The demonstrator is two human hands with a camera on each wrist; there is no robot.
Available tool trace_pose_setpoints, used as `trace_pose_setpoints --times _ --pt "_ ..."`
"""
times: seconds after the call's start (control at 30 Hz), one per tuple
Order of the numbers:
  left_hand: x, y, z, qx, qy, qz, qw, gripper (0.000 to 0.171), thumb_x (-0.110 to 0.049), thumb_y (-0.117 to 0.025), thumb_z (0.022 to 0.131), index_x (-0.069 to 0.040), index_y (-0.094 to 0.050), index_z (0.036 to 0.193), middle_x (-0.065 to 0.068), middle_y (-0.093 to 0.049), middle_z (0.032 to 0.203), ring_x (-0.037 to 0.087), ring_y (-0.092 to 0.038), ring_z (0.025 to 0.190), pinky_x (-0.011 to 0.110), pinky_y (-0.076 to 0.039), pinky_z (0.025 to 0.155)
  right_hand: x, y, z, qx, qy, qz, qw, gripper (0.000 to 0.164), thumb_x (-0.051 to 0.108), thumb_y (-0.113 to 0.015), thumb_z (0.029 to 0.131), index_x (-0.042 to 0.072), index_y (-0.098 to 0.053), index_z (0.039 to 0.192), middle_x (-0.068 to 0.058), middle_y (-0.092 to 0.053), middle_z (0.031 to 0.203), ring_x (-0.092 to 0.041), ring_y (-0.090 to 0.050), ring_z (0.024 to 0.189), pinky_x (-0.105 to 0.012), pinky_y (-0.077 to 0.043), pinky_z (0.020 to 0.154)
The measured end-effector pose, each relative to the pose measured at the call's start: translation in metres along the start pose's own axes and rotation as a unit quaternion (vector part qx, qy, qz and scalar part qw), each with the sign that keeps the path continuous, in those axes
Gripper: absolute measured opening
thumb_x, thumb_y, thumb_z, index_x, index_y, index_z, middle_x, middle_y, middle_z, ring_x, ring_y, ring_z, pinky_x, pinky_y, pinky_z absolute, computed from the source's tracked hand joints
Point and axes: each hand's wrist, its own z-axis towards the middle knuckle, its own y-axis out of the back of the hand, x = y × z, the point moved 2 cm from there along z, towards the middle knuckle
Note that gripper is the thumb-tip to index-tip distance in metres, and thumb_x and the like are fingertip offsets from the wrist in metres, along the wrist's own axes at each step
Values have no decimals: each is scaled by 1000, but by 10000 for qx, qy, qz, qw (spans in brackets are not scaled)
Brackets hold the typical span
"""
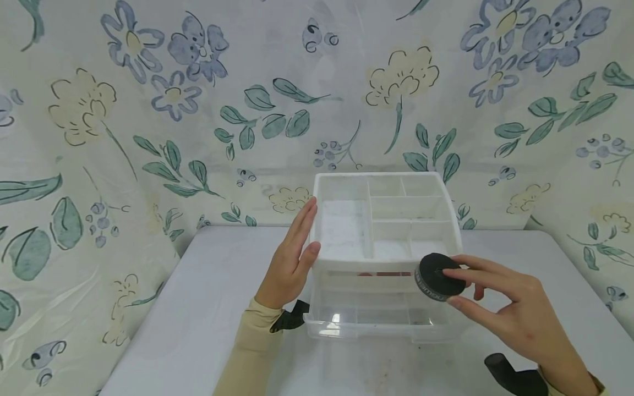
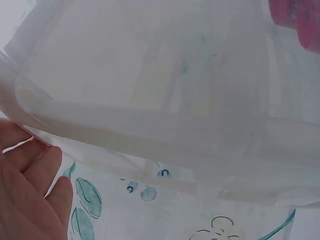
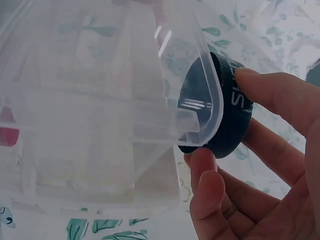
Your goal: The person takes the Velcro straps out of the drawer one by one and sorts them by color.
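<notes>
A two-level plastic organizer box stands on the table, with a white divided tray (image 1: 344, 220) on top and a clear lower part (image 1: 381, 316) beneath. My left hand (image 1: 289, 264) rests along the tray's left side, fingers fairly straight; in the left wrist view its fingertips are right at the plastic edge. Between thumb and fingers my right hand (image 1: 510, 300) pinches a round black cap (image 1: 440, 276) with pale lettering around its ridged side. That cap overlaps the front right corner of the tray. In the right wrist view, part of it shows through the clear plastic corner (image 3: 210, 125).
Small pinkish-red things (image 2: 310, 25) show through the box wall. The white table (image 1: 198, 308) reaches back to a flower-patterned sheet (image 1: 277, 66), which also hangs at both sides. Black straps (image 1: 292, 318) are at both wrists.
</notes>
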Motion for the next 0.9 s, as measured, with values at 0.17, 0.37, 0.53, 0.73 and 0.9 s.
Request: trace_pose_setpoints --times 0.17,0.37,0.53,0.73,0.9 --pt "0 0 0 -21 30 22 10000 67 -48 -31 109 -7 -21 161 4 -18 167 23 -20 153 37 -21 123 -5 5 -2 -247 27 11 9997 57 -11 -89 59 11 -78 110 8 -69 120 -4 -52 71 -20 -38 56" --pt "0 0 -1 -26 56 65 10000 67 -48 -31 109 -7 -21 161 4 -18 168 23 -19 153 38 -20 123 -10 12 -3 -631 93 17 9980 55 -19 -84 57 3 -77 107 13 -66 124 -3 -52 75 -13 -40 65" --pt "0 0 0 -16 14 31 10000 67 -48 -31 109 -6 -21 161 4 -17 168 24 -19 153 38 -20 123 -16 14 -3 -969 21 178 9951 51 -25 -80 61 -5 -75 108 11 -67 125 -3 -52 75 -7 -44 73" --pt "-1 0 0 -15 28 23 10000 67 -48 -31 109 -6 -21 160 3 -17 168 24 -19 153 38 -20 123 -23 15 -2 -1129 -53 268 9932 48 -25 -78 65 -9 -73 109 10 -66 127 -4 -53 76 -6 -46 77" --pt "-1 0 0 16 61 43 10000 68 -48 -31 109 -6 -20 161 3 -17 168 23 -19 153 38 -20 123 -31 16 -1 -1364 -159 279 9901 44 -25 -77 68 -11 -72 110 9 -66 128 -3 -54 78 -5 -47 79"
